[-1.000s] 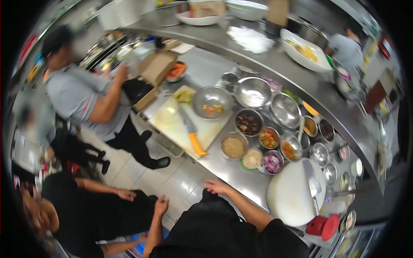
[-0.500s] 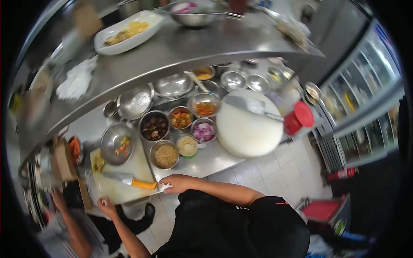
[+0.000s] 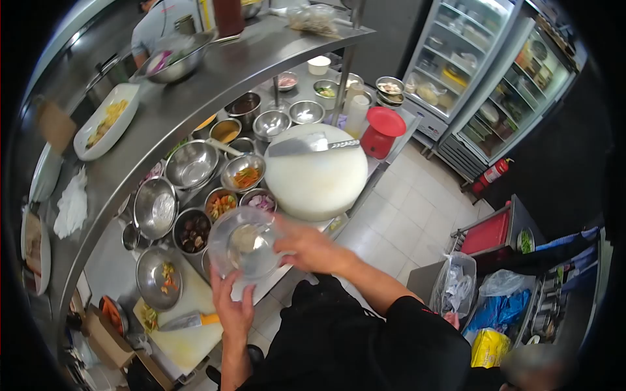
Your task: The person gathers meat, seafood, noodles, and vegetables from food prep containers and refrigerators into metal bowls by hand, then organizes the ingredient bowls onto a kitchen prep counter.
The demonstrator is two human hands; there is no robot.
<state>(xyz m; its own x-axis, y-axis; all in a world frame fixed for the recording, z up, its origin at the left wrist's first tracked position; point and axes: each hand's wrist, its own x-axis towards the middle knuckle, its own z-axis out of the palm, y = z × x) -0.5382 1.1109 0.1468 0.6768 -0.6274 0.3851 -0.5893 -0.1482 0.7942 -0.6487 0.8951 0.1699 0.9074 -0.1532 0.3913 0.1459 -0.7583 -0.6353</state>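
A clear plastic bowl is held above the counter's front edge, slightly blurred, with ingredients showing through it. My right hand grips its right rim, thumb and fingers curled around the edge. From below, my left hand holds the lower rim with spread fingertips. Beneath and behind the bowl are metal bowls of chopped red onion, mixed peppers and dark mushrooms. A knife with an orange handle lies on the cutting board, beside a metal bowl with vegetable scraps.
A cleaver rests on a thick round white chopping block. A steel shelf overhangs the counter, bearing a white dish. Beyond the counter stand a red stool-shaped container and glass-door fridges. A person in grey is behind the shelf.
A clear plastic bowl is now in my hands. My right hand has left the knife-handle area and my left hand has risen to the bowl. The view has turned right.
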